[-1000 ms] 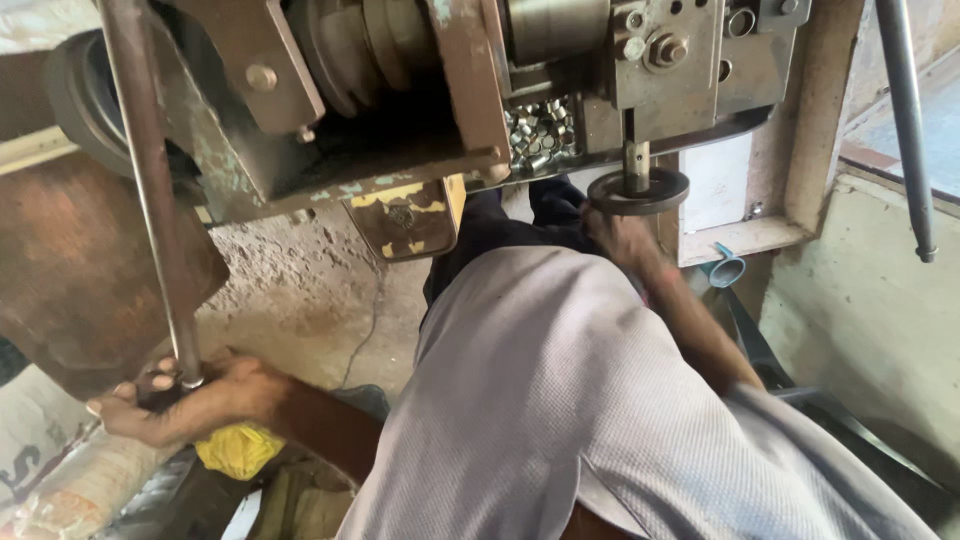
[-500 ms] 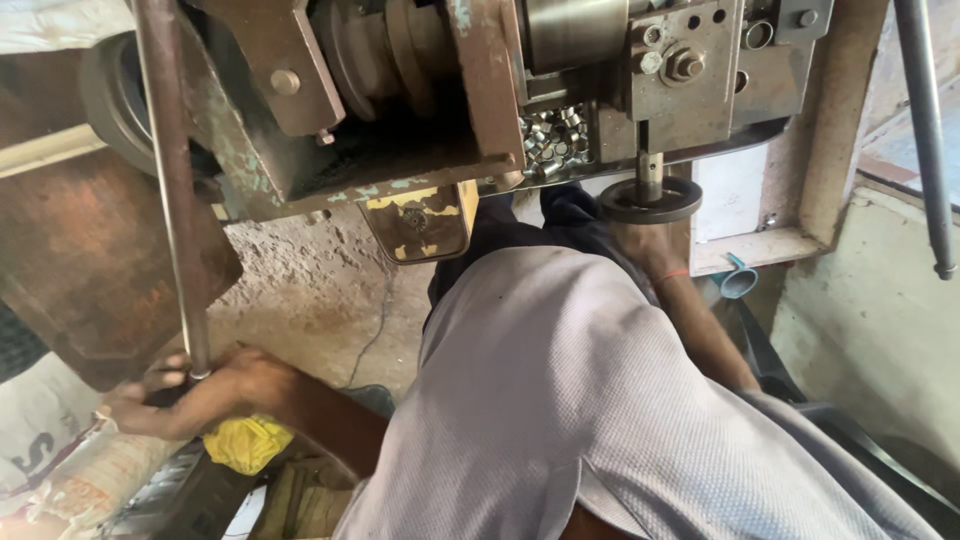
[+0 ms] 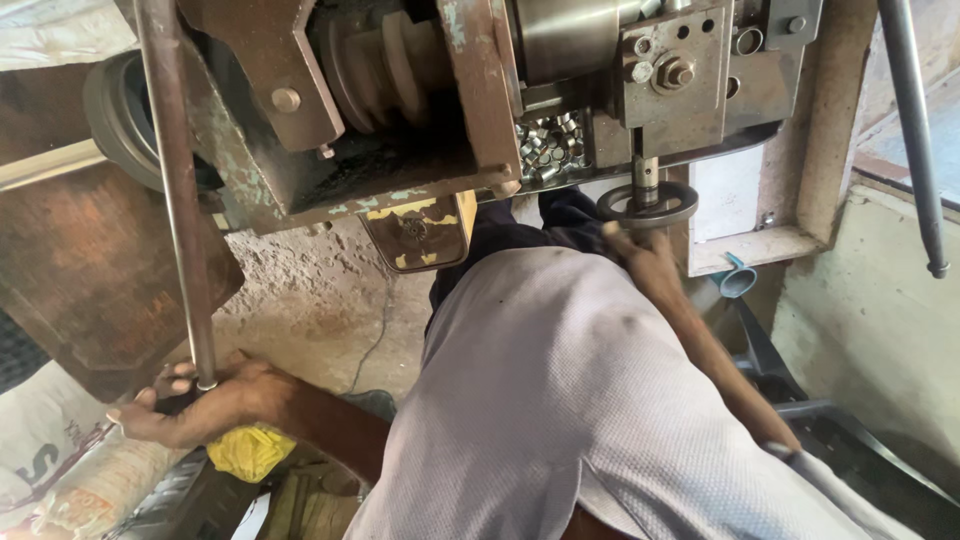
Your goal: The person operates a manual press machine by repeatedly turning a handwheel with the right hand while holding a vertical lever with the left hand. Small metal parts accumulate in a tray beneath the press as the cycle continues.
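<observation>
daylight is coming in from the right, brightening the pale wall (image 3: 860, 300) and shirt (image 3: 560, 400). the machine's underside (image 3: 400, 150) is sitting in shadow. edges are bending slightly; focus is staying fairly sharp.

The floor (image 3: 320, 300) is rough, grey concrete, pitted and dusty, with a thin dark cable (image 3: 375, 335) trailing across it. A rusty brown metal sheet (image 3: 90, 270) leans at the left, and below it lie pale woven sacks (image 3: 50, 470). On the right a plastered wall (image 3: 860, 300), cream and scuffed, meets a wooden frame (image 3: 850, 110). Daylight comes in from the right, soft and dull.
</observation>
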